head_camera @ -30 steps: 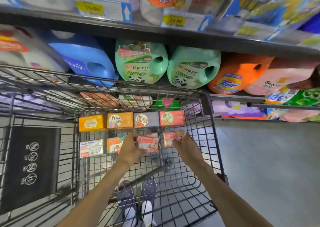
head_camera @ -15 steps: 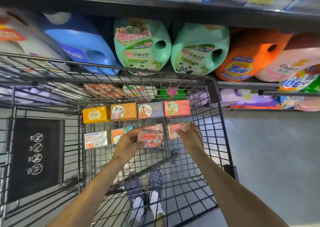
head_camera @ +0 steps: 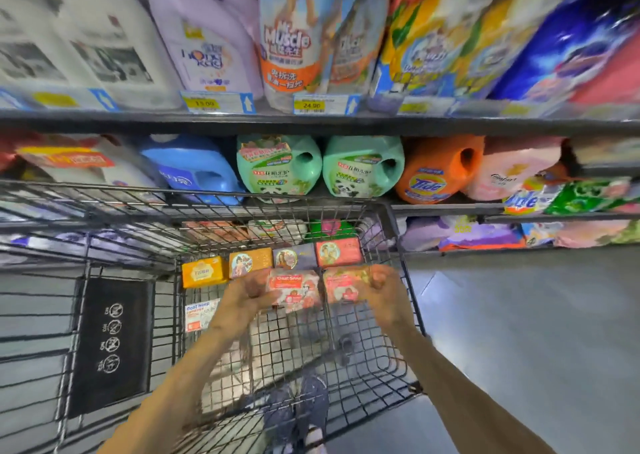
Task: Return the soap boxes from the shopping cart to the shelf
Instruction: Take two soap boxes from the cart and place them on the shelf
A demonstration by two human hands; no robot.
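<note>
My left hand [head_camera: 251,289] grips a pink-red soap box [head_camera: 294,289] above the wire shopping cart [head_camera: 398,231]. My right hand [head_camera: 379,285] holds a second pink soap box [head_camera: 341,283] beside it. Behind the hands a row of soap boxes stands against the cart's far wall: yellow [head_camera: 202,271], orange [head_camera: 250,262], purple [head_camera: 294,256] and red [head_camera: 337,252]. A white goat soap box [head_camera: 200,315] lies lower left in the cart. The shelf [head_camera: 311,124] rises just beyond the cart.
Detergent jugs fill the middle shelf: blue [head_camera: 194,171], two green [head_camera: 280,167], orange Tide [head_camera: 436,173]. Bottles and bags stand on the upper shelf with price tags [head_camera: 311,105]. Bagged goods lie on the low shelf [head_camera: 485,235]. Grey floor [head_camera: 519,332] spreads to the right. My shoes [head_camera: 298,408] show below.
Both hands have lifted their pink soap boxes up from the cart's floor. The camera has tilted upward, bringing the upper shelf into view.
</note>
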